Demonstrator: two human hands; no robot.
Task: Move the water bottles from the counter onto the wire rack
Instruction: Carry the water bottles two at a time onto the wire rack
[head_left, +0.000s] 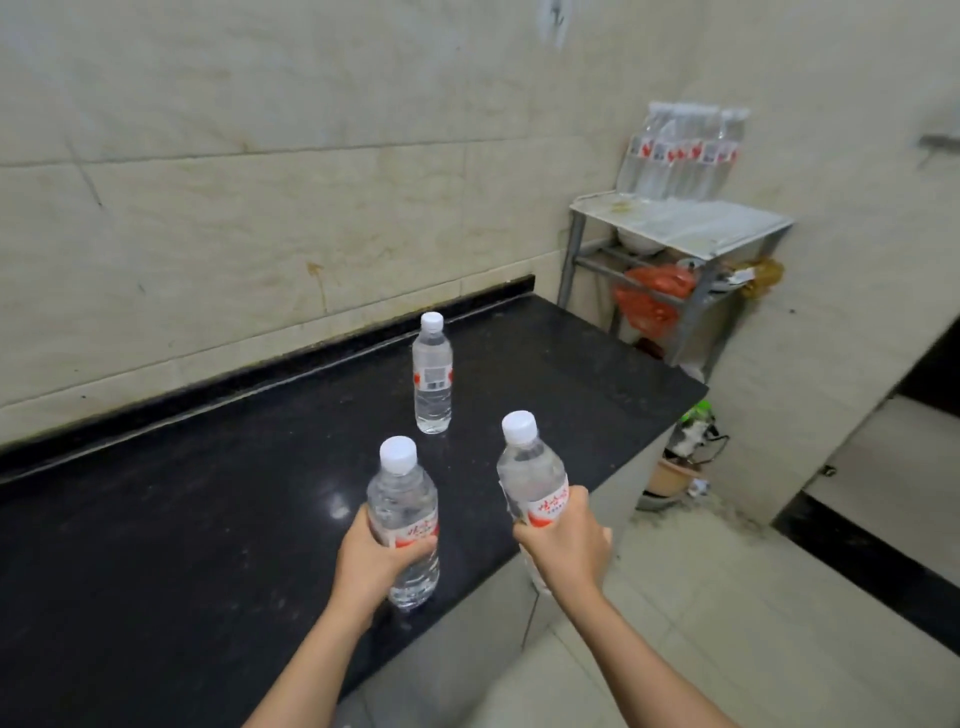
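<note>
Hands hold one bottle each. Left hand (370, 558) is closed around a bottle (402, 512) over the black worktop (208, 493). Right hand (566, 543) grips another bottle (532, 475) past the worktop's edge. A third bottle (432, 374) stands upright on the worktop, near the wall. More bottles (685, 150) stand on the rack (680, 223), beyond the worktop's far end.
</note>
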